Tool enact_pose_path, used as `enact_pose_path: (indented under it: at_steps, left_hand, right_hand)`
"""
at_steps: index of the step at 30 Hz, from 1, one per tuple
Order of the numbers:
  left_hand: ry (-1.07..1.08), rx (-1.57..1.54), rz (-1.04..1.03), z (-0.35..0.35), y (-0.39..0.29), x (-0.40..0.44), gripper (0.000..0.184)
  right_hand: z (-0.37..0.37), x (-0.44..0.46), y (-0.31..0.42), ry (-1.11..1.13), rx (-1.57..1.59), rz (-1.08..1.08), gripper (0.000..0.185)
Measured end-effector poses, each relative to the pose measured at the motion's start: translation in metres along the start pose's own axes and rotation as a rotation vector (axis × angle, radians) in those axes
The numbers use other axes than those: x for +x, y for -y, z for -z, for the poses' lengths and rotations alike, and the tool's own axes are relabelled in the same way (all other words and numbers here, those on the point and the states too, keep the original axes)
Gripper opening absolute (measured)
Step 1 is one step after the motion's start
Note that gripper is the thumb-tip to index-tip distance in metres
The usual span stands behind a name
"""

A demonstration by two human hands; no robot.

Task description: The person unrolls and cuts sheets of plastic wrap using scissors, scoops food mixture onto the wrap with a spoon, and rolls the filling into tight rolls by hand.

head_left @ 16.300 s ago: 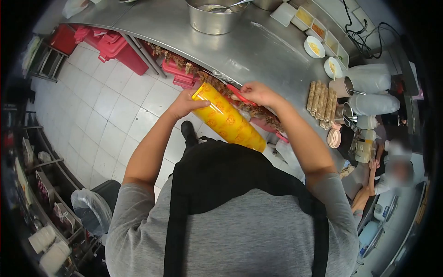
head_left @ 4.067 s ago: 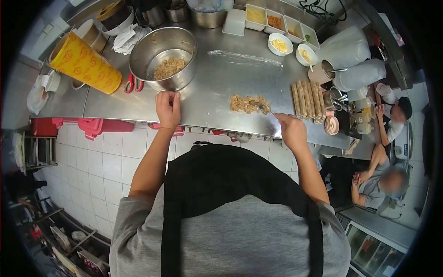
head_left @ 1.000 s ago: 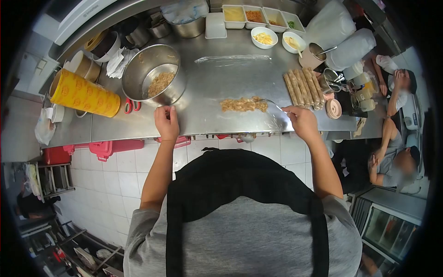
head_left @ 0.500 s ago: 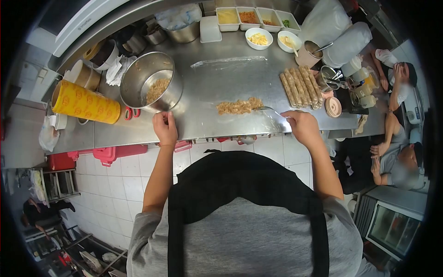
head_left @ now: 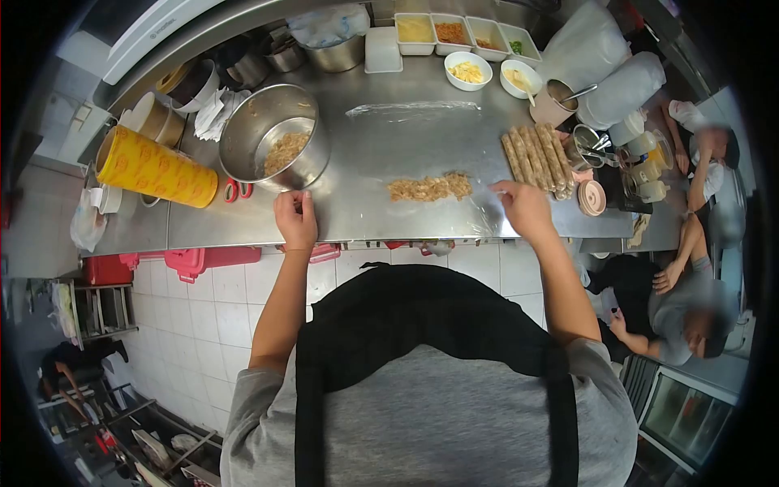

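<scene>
My left hand (head_left: pixel 295 221) is closed at the counter's front edge, just below the steel pot (head_left: pixel 316 154); its curled fingers hide whatever they may hold. In the pot lies a brownish, shredded-looking filling (head_left: pixel 286 152). A strip of similar filling (head_left: pixel 430 187) is spread on clear plastic film (head_left: pixel 357 199) on the steel counter. To the right of that strip, my right hand (head_left: pixel 526 209) is closed in a pinch with the index finger forward. The fork in it hardly shows now, blurred or seen end-on. Several film-wrapped rolls (head_left: pixel 537 161) lie just behind this hand.
A yellow patterned roll (head_left: pixel 158 166) and red-handled scissors (head_left: pixel 238 191) lie left of the pot. At the back stand white food tubs (head_left: pixel 415 36) and two white bowls (head_left: pixel 468 71). A pink lidded container (head_left: pixel 591 197) is at right. Other people (head_left: pixel 686 308) are at far right.
The fork, plainly visible over the filling before, now hardly shows at my right hand, which has drawn back slightly from the strip. The view has shifted a little; my left hand stays by the pot.
</scene>
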State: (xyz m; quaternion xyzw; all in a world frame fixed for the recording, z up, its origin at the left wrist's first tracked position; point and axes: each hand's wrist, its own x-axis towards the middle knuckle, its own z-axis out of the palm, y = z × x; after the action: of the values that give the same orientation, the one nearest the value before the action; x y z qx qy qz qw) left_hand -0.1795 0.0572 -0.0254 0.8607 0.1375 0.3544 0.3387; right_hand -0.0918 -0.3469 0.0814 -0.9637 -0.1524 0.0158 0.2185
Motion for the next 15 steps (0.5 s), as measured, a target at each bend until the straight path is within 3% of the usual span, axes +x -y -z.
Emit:
enact_pose_path:
  at_steps: [15]
  left_hand:
    - [0.002,0.03,-0.079,0.003,-0.002,0.0,0.016]
  right_hand:
    - [-0.024,0.019,0.056,0.025,0.006,0.193,0.021]
